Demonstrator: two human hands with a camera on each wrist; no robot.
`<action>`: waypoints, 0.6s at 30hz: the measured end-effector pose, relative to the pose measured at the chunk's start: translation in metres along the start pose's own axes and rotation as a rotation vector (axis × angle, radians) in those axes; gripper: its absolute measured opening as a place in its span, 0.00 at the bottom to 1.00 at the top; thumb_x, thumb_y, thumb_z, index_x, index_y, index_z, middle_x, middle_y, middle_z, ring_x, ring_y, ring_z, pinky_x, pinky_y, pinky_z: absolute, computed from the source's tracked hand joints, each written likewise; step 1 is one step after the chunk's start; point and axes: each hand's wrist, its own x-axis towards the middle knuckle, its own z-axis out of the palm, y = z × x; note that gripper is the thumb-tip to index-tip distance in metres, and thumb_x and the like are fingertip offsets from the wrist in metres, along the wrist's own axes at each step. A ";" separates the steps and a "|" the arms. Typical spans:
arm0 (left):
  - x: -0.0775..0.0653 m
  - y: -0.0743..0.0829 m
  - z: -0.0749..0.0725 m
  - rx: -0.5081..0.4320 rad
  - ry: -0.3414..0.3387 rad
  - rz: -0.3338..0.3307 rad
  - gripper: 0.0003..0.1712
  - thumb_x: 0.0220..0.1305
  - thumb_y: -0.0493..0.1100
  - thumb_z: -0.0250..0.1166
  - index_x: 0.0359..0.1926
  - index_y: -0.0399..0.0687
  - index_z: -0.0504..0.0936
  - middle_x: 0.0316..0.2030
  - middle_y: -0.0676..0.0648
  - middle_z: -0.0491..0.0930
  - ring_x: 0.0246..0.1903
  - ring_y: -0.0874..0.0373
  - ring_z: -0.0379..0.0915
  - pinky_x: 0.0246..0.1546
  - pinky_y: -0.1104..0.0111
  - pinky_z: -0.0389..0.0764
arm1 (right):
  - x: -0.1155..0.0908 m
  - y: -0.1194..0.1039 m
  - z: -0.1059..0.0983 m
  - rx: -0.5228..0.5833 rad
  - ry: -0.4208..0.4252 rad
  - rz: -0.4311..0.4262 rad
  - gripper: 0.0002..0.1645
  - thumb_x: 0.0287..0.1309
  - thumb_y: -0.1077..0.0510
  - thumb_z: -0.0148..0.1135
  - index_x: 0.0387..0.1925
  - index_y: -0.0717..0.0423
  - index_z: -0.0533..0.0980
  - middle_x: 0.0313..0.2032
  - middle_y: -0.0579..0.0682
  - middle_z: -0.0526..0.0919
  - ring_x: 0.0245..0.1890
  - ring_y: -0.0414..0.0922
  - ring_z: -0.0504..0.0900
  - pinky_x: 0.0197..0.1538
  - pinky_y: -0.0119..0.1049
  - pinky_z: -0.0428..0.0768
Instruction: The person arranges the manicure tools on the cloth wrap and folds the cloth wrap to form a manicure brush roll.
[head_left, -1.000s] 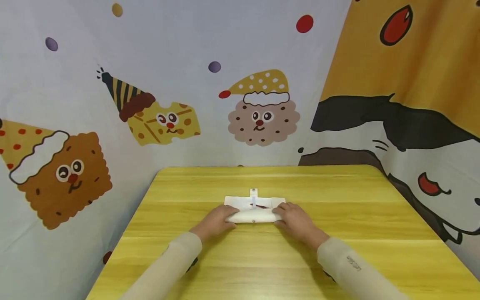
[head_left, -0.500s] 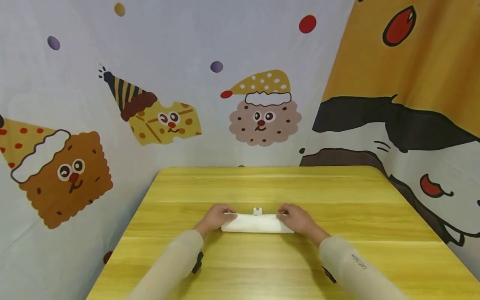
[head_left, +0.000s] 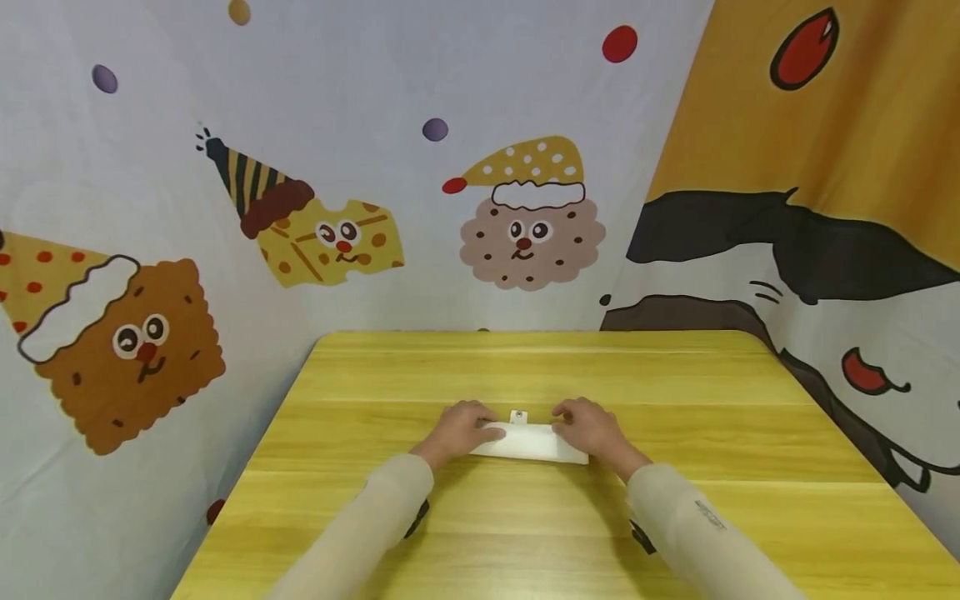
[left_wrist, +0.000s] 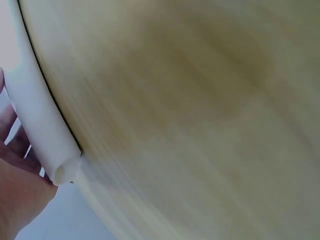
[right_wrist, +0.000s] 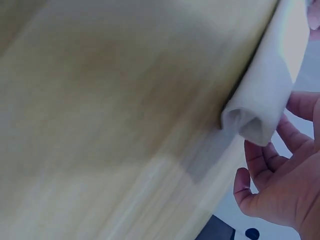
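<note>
A white roll-up pouch (head_left: 528, 442) lies folded into a tube near the middle of the table, its long side facing me. From its far edge sticks a short tab (head_left: 519, 416) with a round metal snap. My left hand (head_left: 461, 429) grips the left end, thumb in front and fingers behind. At the other end my right hand (head_left: 590, 427) pinches the far edge with its thumb in front; in the right wrist view its fingers (right_wrist: 295, 135) curl behind the roll. The layered, hollow end of the pouch (right_wrist: 270, 85) shows there. Whatever lies inside is hidden.
The yellow wood-grain table (head_left: 360, 367) extends around both hands. Behind it hangs a white curtain (head_left: 420, 67) printed with cartoon biscuits and cheese. Dark wrist straps (head_left: 642, 537) show under the light sleeves.
The pouch, first partly spread with a dark red stick-like thing in it, is rolled up and turned so only its tab shows. Lately my left hand has slid right along it.
</note>
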 end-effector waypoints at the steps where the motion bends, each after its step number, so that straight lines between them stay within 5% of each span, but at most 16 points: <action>1: 0.001 0.001 0.001 -0.040 -0.009 0.000 0.18 0.67 0.53 0.66 0.49 0.48 0.87 0.45 0.51 0.83 0.47 0.53 0.77 0.54 0.55 0.74 | 0.001 -0.002 -0.001 0.006 0.000 -0.005 0.17 0.64 0.55 0.63 0.52 0.55 0.81 0.47 0.54 0.81 0.50 0.55 0.78 0.54 0.63 0.70; 6: 0.007 0.000 0.005 -0.162 -0.023 -0.040 0.17 0.67 0.51 0.67 0.50 0.47 0.87 0.45 0.50 0.84 0.47 0.54 0.79 0.48 0.61 0.80 | 0.015 -0.013 0.003 0.037 -0.008 -0.004 0.18 0.63 0.56 0.63 0.53 0.57 0.81 0.49 0.57 0.82 0.52 0.57 0.78 0.56 0.61 0.71; 18: 0.015 0.007 0.007 -0.266 -0.049 -0.142 0.15 0.65 0.50 0.68 0.47 0.46 0.88 0.46 0.48 0.85 0.48 0.52 0.79 0.48 0.60 0.80 | 0.039 -0.022 0.025 0.051 -0.011 0.093 0.18 0.63 0.49 0.65 0.49 0.53 0.84 0.46 0.49 0.85 0.48 0.51 0.81 0.56 0.58 0.70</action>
